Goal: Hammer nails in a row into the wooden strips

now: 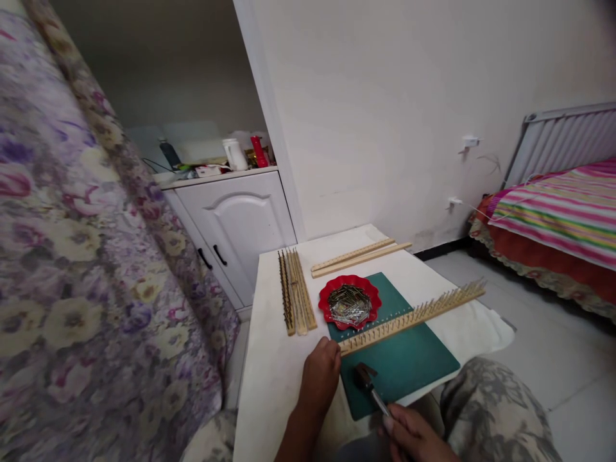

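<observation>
My left hand point(321, 370) is closed at the near left end of a wooden strip point(399, 325), its fingertips partly hidden. A long row of upright nails stands along that strip, which lies slantwise across a green cutting mat point(409, 366) and extends past its right side. My right hand point(409, 431) is wrapped around the handle of a claw hammer point(364, 376), whose head is over the mat below the strip. Just behind the strip, a red scalloped bowl point(325, 307) full of loose nails rests partly on the mat.
Several nail-studded strips point(298, 295) lie at the left on the white-covered table point(274, 378). Two more wooden strips point(360, 258) are at the back. A white cabinet point(240, 218) and floral curtain point(96, 256) stand left; a bed point(568, 199) is at right.
</observation>
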Demonstrator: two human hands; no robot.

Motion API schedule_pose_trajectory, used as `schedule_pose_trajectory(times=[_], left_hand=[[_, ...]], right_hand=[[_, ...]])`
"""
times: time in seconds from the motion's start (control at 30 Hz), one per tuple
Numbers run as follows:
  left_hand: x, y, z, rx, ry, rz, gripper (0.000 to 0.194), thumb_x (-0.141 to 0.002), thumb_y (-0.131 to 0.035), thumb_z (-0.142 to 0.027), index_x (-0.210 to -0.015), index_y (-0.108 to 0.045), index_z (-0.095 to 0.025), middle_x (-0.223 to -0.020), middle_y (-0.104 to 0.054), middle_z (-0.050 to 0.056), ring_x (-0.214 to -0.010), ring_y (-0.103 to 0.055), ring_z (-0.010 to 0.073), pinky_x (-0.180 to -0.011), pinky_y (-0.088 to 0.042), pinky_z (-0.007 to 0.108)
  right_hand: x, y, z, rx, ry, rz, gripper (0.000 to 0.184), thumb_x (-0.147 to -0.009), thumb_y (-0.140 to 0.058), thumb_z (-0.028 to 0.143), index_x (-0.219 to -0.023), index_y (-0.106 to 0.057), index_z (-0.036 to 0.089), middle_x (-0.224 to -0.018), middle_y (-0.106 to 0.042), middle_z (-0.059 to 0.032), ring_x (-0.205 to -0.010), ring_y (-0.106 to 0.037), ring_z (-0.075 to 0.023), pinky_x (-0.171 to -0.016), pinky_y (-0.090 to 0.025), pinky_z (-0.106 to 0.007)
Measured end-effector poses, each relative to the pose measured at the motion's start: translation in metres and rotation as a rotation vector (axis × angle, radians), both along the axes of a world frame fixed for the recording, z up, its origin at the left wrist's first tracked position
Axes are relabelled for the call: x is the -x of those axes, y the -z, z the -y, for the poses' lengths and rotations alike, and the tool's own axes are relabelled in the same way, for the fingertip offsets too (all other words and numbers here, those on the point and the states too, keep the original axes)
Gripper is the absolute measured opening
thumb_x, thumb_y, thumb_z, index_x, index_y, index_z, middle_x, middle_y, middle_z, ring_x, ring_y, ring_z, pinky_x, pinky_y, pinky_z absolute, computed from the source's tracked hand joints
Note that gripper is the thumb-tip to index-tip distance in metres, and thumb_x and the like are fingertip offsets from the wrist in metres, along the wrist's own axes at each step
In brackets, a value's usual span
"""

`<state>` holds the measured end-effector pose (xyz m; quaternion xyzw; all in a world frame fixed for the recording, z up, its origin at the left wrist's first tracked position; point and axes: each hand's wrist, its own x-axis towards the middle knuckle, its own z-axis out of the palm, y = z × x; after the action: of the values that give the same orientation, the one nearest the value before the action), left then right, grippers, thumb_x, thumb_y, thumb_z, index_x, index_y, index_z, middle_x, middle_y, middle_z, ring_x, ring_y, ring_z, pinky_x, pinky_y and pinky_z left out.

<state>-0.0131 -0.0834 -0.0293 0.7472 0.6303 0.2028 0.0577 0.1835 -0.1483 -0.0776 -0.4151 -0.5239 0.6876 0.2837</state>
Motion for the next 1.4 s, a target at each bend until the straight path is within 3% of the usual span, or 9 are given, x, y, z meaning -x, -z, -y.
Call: schedule_pose_trajectory(times=[0.33,0.7,0.87,1.0,1.23,1.4], left_hand=[[-0.007,-0.004,-0.006,0.009,0.009,-0.072,0.019,-0.085,-0.037,-0.012,-0.075,-0.052,-0.020,-0.080,-0.054,0.002,-0.073,-0.055,0.0145,-0.064,-0.036,0.023],[-0.012,0.006,-0.006,-0.038,-0.036,0.289,0.015,-0.081,-0.045,-0.019,-0.072,-0.058,-0.019,-0.075,-0.057,0.001,-0.073,-0.056,0.0141,-0.067,-0.039,0.023],[-0.013,0.014,-0.009,-0.033,-0.077,0.345,0.016,-0.080,-0.047,-0.021,-0.070,-0.058,-0.019,-0.073,-0.057,0.000,-0.069,-0.055,0.0136,-0.065,-0.038,0.023],[-0.013,0.017,-0.010,-0.025,-0.082,0.336,0.016,-0.080,-0.047,-0.021,-0.068,-0.058,-0.019,-0.072,-0.057,-0.001,-0.069,-0.055,0.0134,-0.064,-0.037,0.022],[-0.014,0.014,-0.011,0.000,-0.074,0.328,0.015,-0.078,-0.046,-0.017,-0.069,-0.059,-0.018,-0.071,-0.057,-0.001,-0.068,-0.055,0.0128,-0.062,-0.035,0.022],[-0.013,0.014,-0.012,0.019,-0.103,0.307,0.011,-0.076,-0.049,-0.015,-0.069,-0.058,-0.017,-0.071,-0.059,0.000,-0.068,-0.055,0.0133,-0.061,-0.034,0.022]], right_hand=[[-0.001,0.004,-0.001,-0.030,0.020,-0.014,0.056,-0.071,-0.046,0.074,-0.073,-0.052,0.019,-0.049,-0.041,0.0087,-0.039,-0.032,-0.0070,-0.037,-0.020,-0.018],[-0.003,0.007,-0.005,-0.076,-0.021,0.004,0.056,-0.072,-0.044,0.075,-0.072,-0.050,0.019,-0.049,-0.040,0.0082,-0.042,-0.035,-0.0079,-0.040,-0.021,-0.018],[-0.002,0.003,-0.006,-0.072,-0.017,-0.016,0.054,-0.072,-0.047,0.073,-0.071,-0.050,0.019,-0.051,-0.040,0.0078,-0.044,-0.032,-0.0073,-0.041,-0.019,-0.019],[-0.002,-0.011,-0.007,-0.066,-0.019,-0.032,0.054,-0.072,-0.046,0.072,-0.071,-0.050,0.019,-0.046,-0.042,0.0085,-0.039,-0.031,-0.0065,-0.038,-0.017,-0.018],[0.012,-0.058,-0.029,-0.088,0.013,-0.058,0.046,-0.081,-0.041,0.065,-0.082,-0.048,0.019,-0.041,-0.050,0.0111,-0.021,-0.026,-0.0028,-0.026,-0.011,-0.016],[0.024,-0.062,-0.043,-0.129,-0.003,-0.031,0.046,-0.082,-0.039,0.064,-0.082,-0.047,0.019,-0.040,-0.051,0.0112,-0.021,-0.028,-0.0029,-0.025,-0.014,-0.015]])
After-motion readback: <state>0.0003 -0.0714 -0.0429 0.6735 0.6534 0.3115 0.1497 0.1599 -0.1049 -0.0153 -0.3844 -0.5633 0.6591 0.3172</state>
